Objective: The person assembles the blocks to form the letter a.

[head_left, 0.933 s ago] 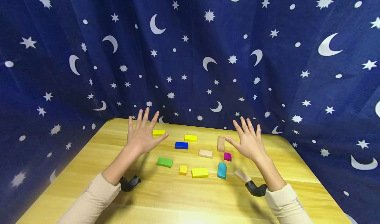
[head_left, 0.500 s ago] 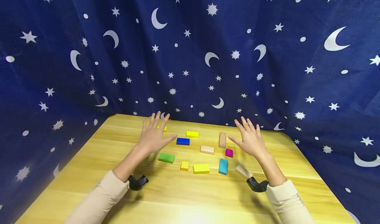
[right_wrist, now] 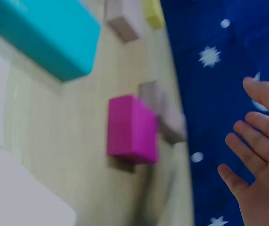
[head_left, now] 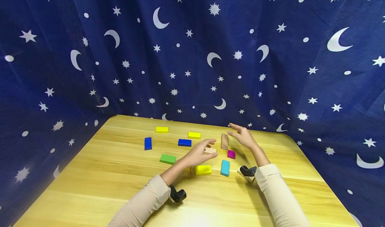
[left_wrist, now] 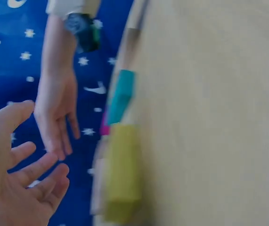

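My left hand (head_left: 198, 153) hovers over the middle of the table, its fingers loosely bent and holding nothing. It partly covers a pale wooden block (head_left: 211, 150). Just in front of its wrist lies a yellow block (head_left: 203, 169). My right hand (head_left: 245, 139) is held above the table at the right with fingers extended and nothing in it. Nearest to it are a brown wooden block (head_left: 224, 141) and a small magenta block (head_left: 231, 154). A teal block (right_wrist: 54, 42) shows large in the right wrist view. Both hands appear apart from the blocks.
Two blue blocks, one (head_left: 148, 143) further left and one (head_left: 184, 142) central, lie with a green block (head_left: 167, 158) and two more yellow blocks (head_left: 161, 129) on the wooden table (head_left: 90, 173). A pale block (head_left: 246, 176) is partly hidden under the right wrist camera. A starry curtain (head_left: 192, 60) surrounds the table.
My left hand has swung right and nearer, from the left blocks to the middle, uncovering a blue block. My right hand has turned and shifted slightly left. The blocks stay put on the table.
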Available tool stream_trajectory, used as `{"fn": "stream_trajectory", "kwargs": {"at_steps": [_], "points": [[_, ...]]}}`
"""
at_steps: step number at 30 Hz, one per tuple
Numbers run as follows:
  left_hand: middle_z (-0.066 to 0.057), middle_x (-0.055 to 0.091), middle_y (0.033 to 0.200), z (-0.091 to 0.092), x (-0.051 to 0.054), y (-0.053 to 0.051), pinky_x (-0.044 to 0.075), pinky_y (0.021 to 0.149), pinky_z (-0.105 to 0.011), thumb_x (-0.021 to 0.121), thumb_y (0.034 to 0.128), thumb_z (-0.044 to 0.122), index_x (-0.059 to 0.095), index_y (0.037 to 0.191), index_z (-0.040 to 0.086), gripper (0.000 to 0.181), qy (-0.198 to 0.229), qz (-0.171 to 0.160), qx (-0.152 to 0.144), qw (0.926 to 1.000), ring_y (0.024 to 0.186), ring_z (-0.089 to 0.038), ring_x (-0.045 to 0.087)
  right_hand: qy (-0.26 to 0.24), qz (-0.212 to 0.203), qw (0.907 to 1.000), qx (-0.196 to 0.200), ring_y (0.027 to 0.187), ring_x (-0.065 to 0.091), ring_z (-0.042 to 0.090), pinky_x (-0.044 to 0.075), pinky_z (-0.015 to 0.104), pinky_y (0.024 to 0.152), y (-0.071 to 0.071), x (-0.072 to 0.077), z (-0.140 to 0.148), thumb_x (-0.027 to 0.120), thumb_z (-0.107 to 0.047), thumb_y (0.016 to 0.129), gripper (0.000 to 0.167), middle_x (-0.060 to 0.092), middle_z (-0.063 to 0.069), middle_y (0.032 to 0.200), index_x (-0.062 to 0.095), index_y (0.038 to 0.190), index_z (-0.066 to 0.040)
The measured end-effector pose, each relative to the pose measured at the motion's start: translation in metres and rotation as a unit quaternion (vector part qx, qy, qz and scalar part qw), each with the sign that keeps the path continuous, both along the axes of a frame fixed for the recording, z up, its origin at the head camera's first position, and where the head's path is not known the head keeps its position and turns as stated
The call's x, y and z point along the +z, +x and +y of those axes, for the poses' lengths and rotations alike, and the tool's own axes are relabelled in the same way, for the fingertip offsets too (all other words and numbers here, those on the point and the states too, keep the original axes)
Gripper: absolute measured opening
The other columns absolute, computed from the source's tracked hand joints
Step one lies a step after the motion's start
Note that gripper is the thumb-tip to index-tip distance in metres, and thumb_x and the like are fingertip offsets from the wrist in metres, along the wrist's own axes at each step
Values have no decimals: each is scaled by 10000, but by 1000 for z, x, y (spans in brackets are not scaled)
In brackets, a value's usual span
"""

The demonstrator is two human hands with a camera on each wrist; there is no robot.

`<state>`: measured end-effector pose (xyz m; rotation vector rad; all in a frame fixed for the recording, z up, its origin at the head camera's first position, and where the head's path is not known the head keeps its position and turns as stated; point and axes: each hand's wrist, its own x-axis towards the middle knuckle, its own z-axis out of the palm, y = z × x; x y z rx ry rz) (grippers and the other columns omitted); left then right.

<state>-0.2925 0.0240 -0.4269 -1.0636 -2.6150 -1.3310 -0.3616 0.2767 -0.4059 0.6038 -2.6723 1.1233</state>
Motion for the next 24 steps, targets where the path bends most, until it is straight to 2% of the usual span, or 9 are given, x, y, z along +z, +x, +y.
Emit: {"fn": "stream_trajectory", "kwargs": {"at_steps": [2, 5, 8, 10, 12, 17, 24], "points": [[-60, 479, 1323, 10, -13, -3, 440, 906, -301, 609, 891, 341, 401, 1382, 78, 595, -163, -74, -166, 9997, 1135, -203, 506, -54, -211, 9997, 121, 1229, 394, 405, 309, 541, 994, -7, -8, 2, 609, -179, 898, 537, 440, 254, 1328, 427, 1329, 82], [-56, 482, 1316, 21, -29, -5, 424, 922, -307, 624, 872, 386, 408, 1385, 87, 632, -597, 76, -280, 9978, 1119, -171, 509, 94, -586, 9979, 257, 1243, 360, 430, 294, 560, 995, -14, -20, 6, 615, -196, 893, 578, 398, 267, 1355, 395, 1352, 77], [-57, 465, 1338, 28, -37, -4, 385, 969, -345, 634, 851, 426, 409, 1391, 109, 666, -976, 210, -323, 9945, 1149, -182, 486, 301, -912, 9949, 308, 1268, 319, 429, 275, 552, 1009, -15, -28, 8, 625, -219, 887, 619, 363, 263, 1381, 365, 1380, 51], [-70, 437, 1367, 32, -39, -2, 357, 1002, -359, 640, 840, 446, 405, 1396, 114, 688, -1144, 236, -392, 9924, 1213, -209, 441, 375, -1030, 9932, 385, 1275, 298, 437, 263, 550, 1016, -13, -30, 10, 636, -218, 879, 647, 346, 274, 1387, 345, 1388, 56], [-76, 429, 1376, 36, -39, 1, 324, 1028, -366, 645, 826, 468, 408, 1394, 112, 711, -1288, 296, -453, 9902, 1252, -226, 398, 227, -1191, 9915, 478, 1282, 275, 446, 234, 547, 1030, -7, -29, 8, 653, -162, 864, 661, 323, 295, 1389, 326, 1381, 89], [-83, 434, 1378, 41, -42, 5, 275, 1057, -328, 658, 806, 491, 415, 1386, 81, 751, -1648, 686, -533, 9825, 1279, -209, 368, -176, -1577, 9846, 729, 1281, 242, 475, 191, 543, 1045, 2, -22, 4, 676, -73, 831, 693, 275, 341, 1386, 290, 1359, 157], [-54, 463, 1358, 44, -44, 6, 277, 1054, -339, 647, 828, 461, 461, 1363, 105, 669, -1846, 917, -444, 9775, 1265, -200, 381, 121, -1498, 9864, 666, 1303, 263, 411, 210, 497, 1058, -12, -43, 10, 700, -178, 827, 718, 297, 276, 1415, 329, 1386, 77]]}}
